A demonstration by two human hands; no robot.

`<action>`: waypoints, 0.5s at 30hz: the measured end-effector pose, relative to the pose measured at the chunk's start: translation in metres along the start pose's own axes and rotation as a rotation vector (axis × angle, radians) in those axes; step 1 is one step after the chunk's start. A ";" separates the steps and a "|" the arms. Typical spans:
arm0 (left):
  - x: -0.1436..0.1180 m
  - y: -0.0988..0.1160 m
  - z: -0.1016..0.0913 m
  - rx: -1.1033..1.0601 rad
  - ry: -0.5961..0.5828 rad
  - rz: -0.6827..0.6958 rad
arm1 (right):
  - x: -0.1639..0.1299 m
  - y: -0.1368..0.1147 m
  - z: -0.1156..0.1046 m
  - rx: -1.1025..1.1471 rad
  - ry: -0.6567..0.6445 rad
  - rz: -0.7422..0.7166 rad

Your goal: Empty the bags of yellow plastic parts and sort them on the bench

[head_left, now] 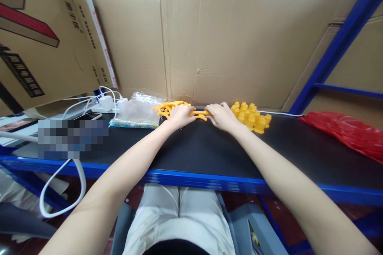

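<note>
Ridged yellow plastic piece (200, 114) pinched between both hands.

I have both bare arms stretched forward, my left hand (179, 116) and right hand (220, 116) lying palm down, close together, fingers (216, 107) curled downward at the far end.

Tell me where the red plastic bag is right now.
The red plastic bag lies at the right end of the black shelf top, beyond the yellow caps beside the right hand.
</note>
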State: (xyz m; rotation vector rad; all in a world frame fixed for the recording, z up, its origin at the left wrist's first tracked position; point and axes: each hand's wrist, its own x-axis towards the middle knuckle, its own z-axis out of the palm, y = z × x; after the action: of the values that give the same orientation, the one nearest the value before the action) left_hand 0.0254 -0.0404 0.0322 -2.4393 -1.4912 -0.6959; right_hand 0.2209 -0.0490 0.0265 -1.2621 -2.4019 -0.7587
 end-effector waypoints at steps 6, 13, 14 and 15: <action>0.002 0.003 -0.001 -0.019 0.009 -0.034 | 0.000 0.002 0.002 -0.023 0.008 0.031; 0.003 -0.002 0.002 -0.016 0.013 -0.059 | -0.001 0.001 0.008 0.071 -0.012 0.006; 0.003 -0.002 0.002 -0.015 0.008 -0.057 | 0.000 0.000 0.005 0.051 -0.021 0.014; 0.003 -0.002 0.002 -0.014 0.006 -0.053 | 0.000 -0.001 0.003 0.029 -0.025 0.023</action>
State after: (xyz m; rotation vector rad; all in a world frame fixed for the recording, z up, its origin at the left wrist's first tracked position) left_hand 0.0254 -0.0364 0.0321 -2.4136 -1.5593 -0.7263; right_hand 0.2198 -0.0479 0.0242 -1.2939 -2.4048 -0.7034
